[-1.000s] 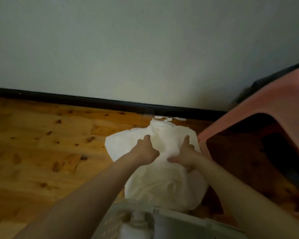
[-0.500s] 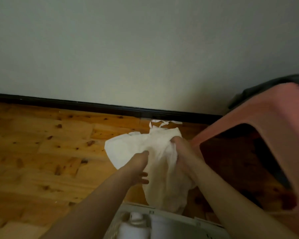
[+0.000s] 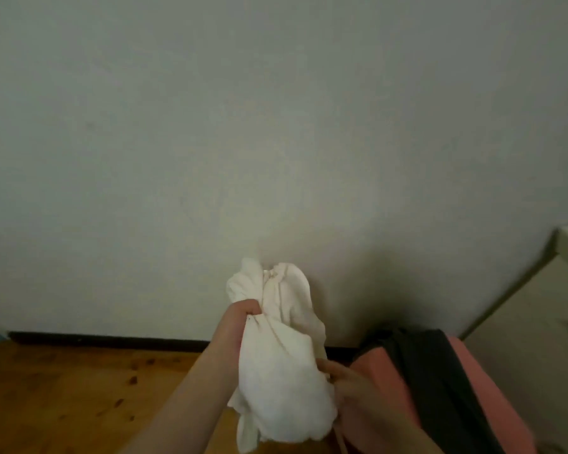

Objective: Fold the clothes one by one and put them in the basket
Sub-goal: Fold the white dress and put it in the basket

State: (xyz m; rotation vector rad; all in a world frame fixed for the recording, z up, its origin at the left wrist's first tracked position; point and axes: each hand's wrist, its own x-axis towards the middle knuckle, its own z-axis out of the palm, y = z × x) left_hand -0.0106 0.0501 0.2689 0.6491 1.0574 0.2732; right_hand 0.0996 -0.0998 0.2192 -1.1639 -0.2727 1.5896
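I hold the white garment (image 3: 282, 371) up in the air between both hands, in front of the pale wall (image 3: 276, 126). My left grip (image 3: 240, 322) is a closed fist clenched round the cloth about a third of the way down, squeezing it into a narrow neck. Above that fist the fabric spreads out in two soft lobes with a deep crease between them, the top edges limp and folded over. Below the fist it swells into a rounded, crumpled bundle, full of shallow wrinkles, off-white and a little creamy in the dim light. A narrow flap hangs from the bundle's lower left corner, below and just right of my left forearm. My right grip (image 3: 341, 381) sits lower than the left one, at the bundle's right edge, with its fingers closed on the fabric there; the light is too poor to show how much cloth they take. A thin strand dangles beneath that hand.

Below and to the left of my left grip lies the wooden floor (image 3: 63, 388), knotted and orange-brown, meeting the wall at a dark skirting board (image 3: 95, 339). Just right of my right grip stands a pink plastic stool (image 3: 391, 381) with a dark cloth (image 3: 440, 371) draped over it, and beyond that, further right, a pale piece of furniture (image 3: 538, 322).
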